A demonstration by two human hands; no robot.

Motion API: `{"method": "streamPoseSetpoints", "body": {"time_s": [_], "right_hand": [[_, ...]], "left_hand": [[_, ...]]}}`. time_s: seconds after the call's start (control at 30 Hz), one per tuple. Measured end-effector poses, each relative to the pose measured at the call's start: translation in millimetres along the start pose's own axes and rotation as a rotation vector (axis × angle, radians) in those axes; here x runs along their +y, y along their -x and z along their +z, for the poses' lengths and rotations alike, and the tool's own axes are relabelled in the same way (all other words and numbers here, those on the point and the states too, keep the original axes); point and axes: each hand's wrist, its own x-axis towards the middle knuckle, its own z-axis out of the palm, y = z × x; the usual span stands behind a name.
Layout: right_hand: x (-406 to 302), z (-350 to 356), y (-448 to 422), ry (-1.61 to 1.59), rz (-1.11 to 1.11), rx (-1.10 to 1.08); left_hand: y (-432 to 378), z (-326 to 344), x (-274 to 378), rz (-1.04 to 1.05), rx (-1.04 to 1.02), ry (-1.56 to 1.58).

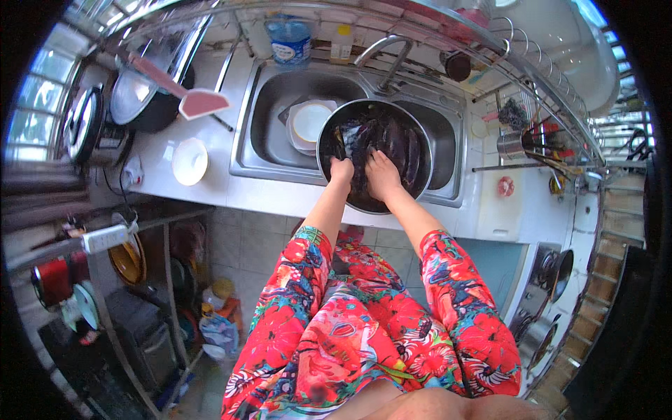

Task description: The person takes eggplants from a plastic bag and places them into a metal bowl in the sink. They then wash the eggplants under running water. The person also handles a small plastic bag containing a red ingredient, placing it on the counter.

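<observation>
A round metal basin (321, 126) rests over the divider and front rim of a double-bowl stainless steel sink (241, 157). Several long dark purple eggplants (397, 139) lie in it, apparently in water. At the basin's left side my left hand (341, 170) is closed around a dark eggplant, its fingers partly hidden. My right hand (381, 176) reaches in palm down, its fingers against the eggplants in the middle. Whether those fingers grip one is hidden. Behind the basin stands a curved faucet (391, 65); no stream of water shows from its spout.
Stacked white dishes (312, 121) sit in the left sink bowl. A white bowl (190, 161) stands on the left counter, below a hanging pink spatula (202, 104). A metal dish rack (472, 31) spans overhead. To the right lies a white cutting board (499, 210).
</observation>
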Motion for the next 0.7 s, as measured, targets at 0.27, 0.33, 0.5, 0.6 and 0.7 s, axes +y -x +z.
{"method": "streamPoseSetpoints", "body": {"time_s": [0.27,0.33,0.5,0.6,0.7], "right_hand": [[-23.6,12.6,-17.4,-0.826,0.416,0.5],[-39.9,-15.8,-6.0,-0.749,0.26,0.388],[-29.0,-29.0,1.5,-0.704,0.284,0.099],[-33.6,-36.5,5.1,-0.773,0.228,-0.032],[-40.0,-46.7,6.6,-0.796,0.229,-0.027]], "left_hand": [[15.1,-10.2,17.2,-0.298,-0.256,0.589],[8.9,-11.6,3.7,-0.217,-0.173,0.51],[23.7,3.7,8.0,-0.002,0.171,-0.033],[5.6,2.0,2.4,0.232,0.295,-0.01],[-14.9,4.4,-4.5,0.326,0.296,0.241]]}}
